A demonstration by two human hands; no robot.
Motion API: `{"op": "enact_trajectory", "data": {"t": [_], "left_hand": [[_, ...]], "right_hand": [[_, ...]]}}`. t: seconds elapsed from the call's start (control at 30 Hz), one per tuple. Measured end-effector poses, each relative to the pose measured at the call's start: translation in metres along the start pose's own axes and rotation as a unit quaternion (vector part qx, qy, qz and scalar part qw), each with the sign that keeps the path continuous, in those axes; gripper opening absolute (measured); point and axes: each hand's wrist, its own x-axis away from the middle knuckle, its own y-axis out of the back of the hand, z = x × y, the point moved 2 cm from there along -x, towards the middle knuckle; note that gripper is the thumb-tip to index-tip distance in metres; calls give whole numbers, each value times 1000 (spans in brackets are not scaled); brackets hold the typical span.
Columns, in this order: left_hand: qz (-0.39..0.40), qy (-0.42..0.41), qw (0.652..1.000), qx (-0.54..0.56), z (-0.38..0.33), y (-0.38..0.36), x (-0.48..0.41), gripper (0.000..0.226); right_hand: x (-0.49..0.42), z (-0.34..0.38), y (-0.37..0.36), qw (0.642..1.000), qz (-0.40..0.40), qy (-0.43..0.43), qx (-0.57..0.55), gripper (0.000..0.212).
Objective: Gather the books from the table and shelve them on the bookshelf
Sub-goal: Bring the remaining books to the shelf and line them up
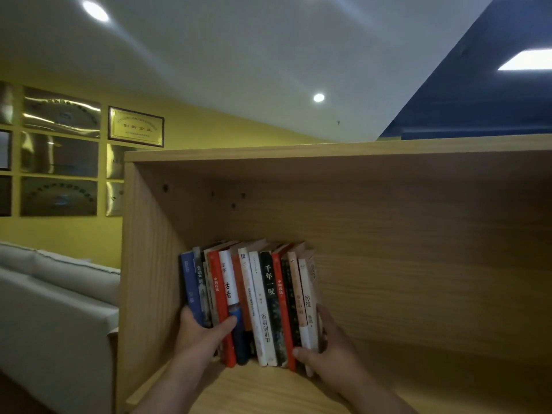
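Light wooden bookshelf (388,264) holds an upright row of paperback books (254,294) near its left wall. Left hand (200,333) & right hand (325,345) grip the row's ends; let go unevenly & rightmost books could topple sideways.

Yellow-walled room with a pale sofa and recessed ceiling lights
A yellow wall (74,234) fills the left of the frame, hung with a grid of framed metallic plaques (59,150); a gold plaque (136,127) in a dark frame at the grid's upper right bears a row of characters. At lower left stands a light grey sofa (53,300) with a cushioned back. The white ceiling (239,70) spans the top, with a round downlight (95,11) lit at upper left and a second downlight (318,97) near centre. At upper right a dark blue surface (478,100) carries a bright square light panel (525,59)
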Motion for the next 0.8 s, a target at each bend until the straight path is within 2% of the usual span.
{"op": "enact_trajectory", "data": {"t": [0.37,0.47,0.63,0.73,0.8], "left_hand": [[6,-101,994,-28,4,-9,-12,79],[-35,-110,991,-64,4,-9,-13,91],[-111,-151,963,-196,-2,-7,-1,106],[-153,-207,923,-287,-6,-3,11,99],[-131,-237,914,-301,-5,-3,19,92]], "right_hand": [[1,16,-11,999,27,31,-29,88],[3,20,-15,999,29,38,-16,82],[10,22,-13,999,17,45,12,88],[12,21,-15,999,22,41,16,90],[12,20,-14,999,24,36,13,86]]}}
